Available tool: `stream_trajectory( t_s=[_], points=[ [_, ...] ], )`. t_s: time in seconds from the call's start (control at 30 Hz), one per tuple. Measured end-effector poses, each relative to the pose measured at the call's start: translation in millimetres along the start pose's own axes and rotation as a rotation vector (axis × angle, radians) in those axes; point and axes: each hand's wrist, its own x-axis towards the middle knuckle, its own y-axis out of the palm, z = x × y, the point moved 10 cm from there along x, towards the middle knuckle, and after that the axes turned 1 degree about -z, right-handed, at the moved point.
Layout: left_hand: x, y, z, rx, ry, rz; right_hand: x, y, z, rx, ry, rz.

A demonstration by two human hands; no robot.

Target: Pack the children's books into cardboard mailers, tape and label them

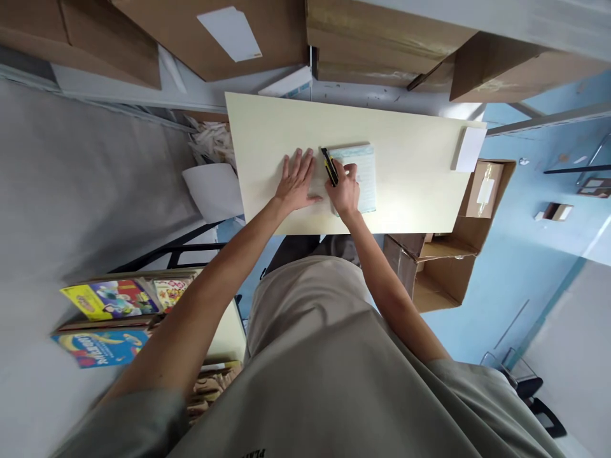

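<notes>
My left hand [296,181] lies flat with fingers stretched out on the pale yellow table [410,159], pressing down just left of a light blue stack of paper [363,172]. My right hand [344,189] is closed around a yellow and black utility knife [329,166], held against the left edge of that stack. The knife points away from me. Part of the stack is hidden under my right hand.
A small white pad [469,149] sits at the table's right end. An open cardboard box [453,254] stands on the blue floor at right. Large cardboard boxes [382,44] line the far side. Colourful picture books [112,299] lie at lower left.
</notes>
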Motion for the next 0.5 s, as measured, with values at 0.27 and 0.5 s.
stream_trajectory(
  t_s=[0.27,0.5],
  points=[
    [5,2.6,7,-0.002,0.001,0.045,3,11,12,-0.012,-0.002,0.005],
    [9,7.6,15,-0.007,0.015,0.026,8,21,11,0.036,-0.035,-0.012]
  ],
)
